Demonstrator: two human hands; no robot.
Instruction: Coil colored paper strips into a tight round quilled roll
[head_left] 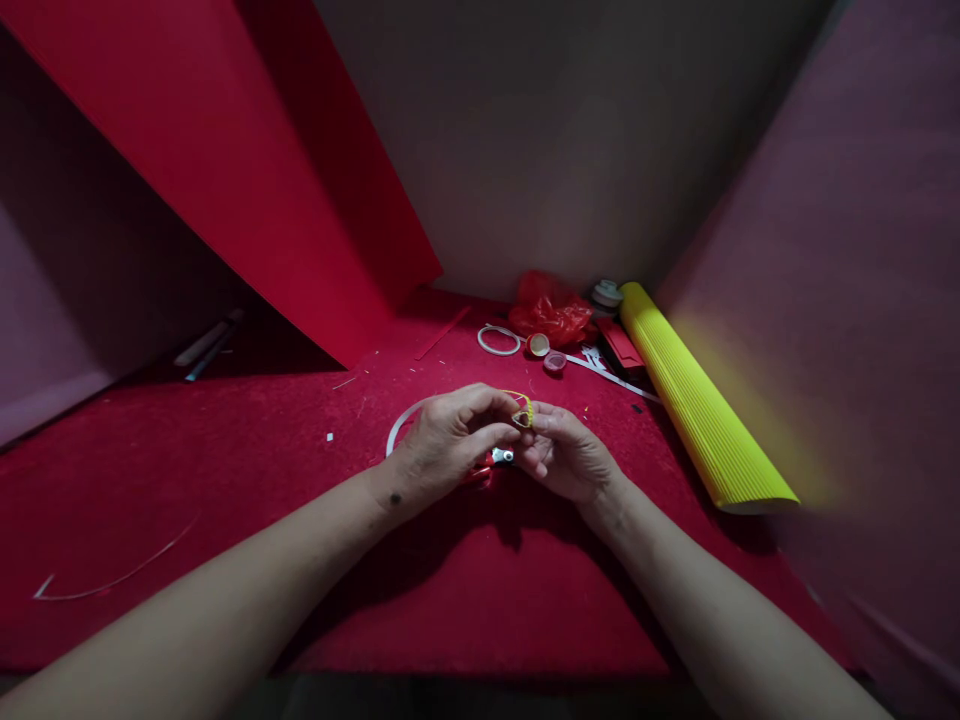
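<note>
Red felt table [225, 480] | left hand [442, 440], right hand [562, 450] both pinch yellow wrapped piece [523, 410] between fingertips

A single head-worn camera looks forward and steeply down from close above the red-covered bench [225, 470]. Both forearms enter from the near edge and meet at mid-frame. The far wall [555, 140] fills the top, and the wide lens bends the side edges.

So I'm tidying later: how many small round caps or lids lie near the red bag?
3: a beige cap and a pink cap below the red bag, a white lid to its right. Others may be hidden.
</note>
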